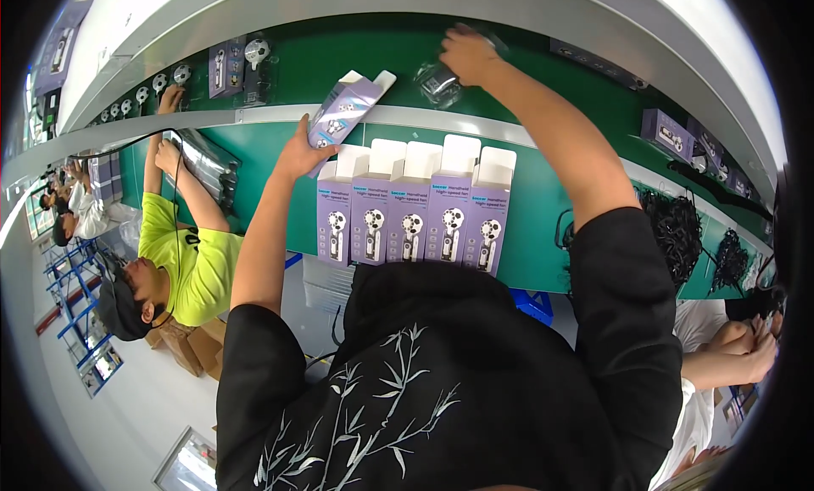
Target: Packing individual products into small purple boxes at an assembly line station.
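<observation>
My left hand (298, 154) is closed round the lower end of a purple carton (346, 111) printed with handheld fans. The carton is tilted, its white top flaps open, above the front table. Farther off to the right, my right hand (469, 55) reaches over the green belt, its fingers curled on a clear plastic bag (441, 86). Something dark shows inside the bag; its exact kind is unclear. Before my chest several purple cartons (410, 215) stand upright in a row, white flaps raised.
A metal rail (424, 118) divides the green belt (356, 41) from the table. Football-patterned fans (256, 53) and a carton (225, 69) lie on the belt at left. A co-worker in a yellow shirt (191, 258) works there. Black cords (670, 237) are heaped at right, near another person's arms (729, 355).
</observation>
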`<action>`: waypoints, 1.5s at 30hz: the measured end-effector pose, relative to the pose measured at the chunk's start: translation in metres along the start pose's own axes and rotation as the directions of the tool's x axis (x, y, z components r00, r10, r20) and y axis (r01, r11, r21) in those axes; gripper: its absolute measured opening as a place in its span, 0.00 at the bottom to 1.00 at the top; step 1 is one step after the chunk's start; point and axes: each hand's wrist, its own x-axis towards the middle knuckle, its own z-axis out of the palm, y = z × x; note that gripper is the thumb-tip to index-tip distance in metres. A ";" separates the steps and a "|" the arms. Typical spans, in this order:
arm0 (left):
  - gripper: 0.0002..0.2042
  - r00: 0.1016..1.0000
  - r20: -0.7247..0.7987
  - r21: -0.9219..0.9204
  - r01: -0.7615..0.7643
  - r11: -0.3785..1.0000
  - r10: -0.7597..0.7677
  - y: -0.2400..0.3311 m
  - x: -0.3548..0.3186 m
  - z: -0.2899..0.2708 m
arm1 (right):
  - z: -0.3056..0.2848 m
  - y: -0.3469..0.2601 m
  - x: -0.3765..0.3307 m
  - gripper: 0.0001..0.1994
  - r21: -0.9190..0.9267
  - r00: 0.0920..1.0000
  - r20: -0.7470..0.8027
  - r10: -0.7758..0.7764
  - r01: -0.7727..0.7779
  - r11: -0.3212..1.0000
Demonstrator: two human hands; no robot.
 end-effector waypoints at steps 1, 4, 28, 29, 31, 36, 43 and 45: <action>0.46 1.000 0.003 -0.001 -0.010 1.000 0.010 0.004 0.001 0.000 | 0.005 0.005 -0.018 0.12 0.080 0.998 0.031 0.047 -0.049 0.996; 0.46 0.952 -0.181 0.348 -0.171 0.922 0.245 0.013 0.000 0.002 | 0.010 0.010 -0.072 0.16 0.221 0.979 0.112 0.172 -0.194 0.956; 0.43 0.662 -0.422 0.404 -0.475 0.782 0.620 0.059 -0.104 0.042 | 0.038 0.077 -0.266 0.14 0.085 0.843 0.073 0.534 -0.538 0.838; 0.44 0.729 -0.409 0.398 -0.399 0.826 0.549 0.043 -0.110 0.048 | 0.087 0.105 -0.305 0.12 -0.016 0.820 -0.023 0.572 -0.573 0.820; 0.47 0.854 -0.399 0.367 -0.184 0.912 0.333 0.007 -0.134 0.067 | 0.083 0.115 -0.328 0.16 -0.048 0.695 0.103 0.712 -0.712 0.701; 0.53 0.939 -0.342 0.216 0.035 0.976 0.042 -0.025 -0.173 0.105 | 0.078 0.068 -0.342 0.19 0.469 0.595 0.009 0.804 -0.712 0.522; 0.57 0.971 -0.229 0.015 0.077 0.997 -0.071 -0.036 -0.179 0.121 | -0.037 -0.167 -0.275 0.49 0.822 0.746 0.454 0.488 -0.562 0.093; 0.58 0.972 -0.224 -0.007 0.073 0.997 -0.073 -0.033 -0.176 0.122 | -0.014 -0.229 -0.268 0.60 0.809 0.735 0.500 0.457 -0.586 0.057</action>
